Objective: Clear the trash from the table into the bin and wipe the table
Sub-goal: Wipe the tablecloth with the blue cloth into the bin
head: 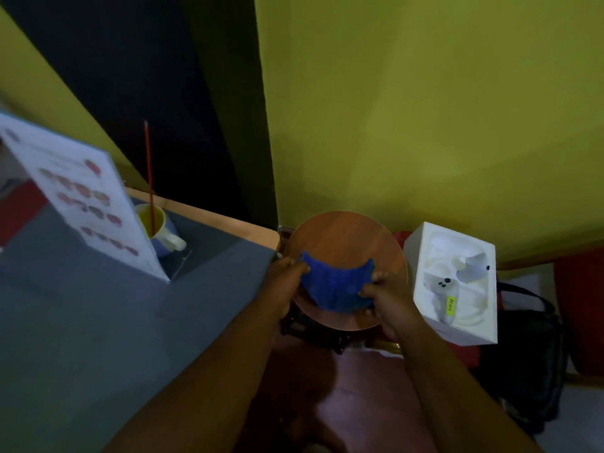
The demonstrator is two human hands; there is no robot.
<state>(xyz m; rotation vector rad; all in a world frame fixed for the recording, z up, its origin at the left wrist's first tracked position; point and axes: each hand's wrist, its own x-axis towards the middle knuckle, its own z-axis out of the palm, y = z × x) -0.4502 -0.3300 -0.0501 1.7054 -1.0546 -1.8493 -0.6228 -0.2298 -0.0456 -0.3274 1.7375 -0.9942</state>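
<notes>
Over the stool (346, 237), left hand (284, 273) and right hand (382, 289) each pinch a cloth (333, 286) corner; a careless tabletop (98, 322) wipe could topple the mug (163, 233).

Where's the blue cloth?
Head view, centre: the cloth is held by the left hand and right hand over the round stool, between the grey table and white box.

Left: white picture-printed menu card (81, 197), tilted in a clear stand. Just behind it, pale blue ceramic mug (168, 233), yellow inside, white handle, thin red stick (149, 178) standing in it. Centre: round brown wooden stool seat (346, 237). Just right of it, white box (413, 266) with moulded white insert, small yellow label (451, 304) inside. Black bag (529, 354) beside the box. Yellow-green wall (425, 109) behind.
</notes>
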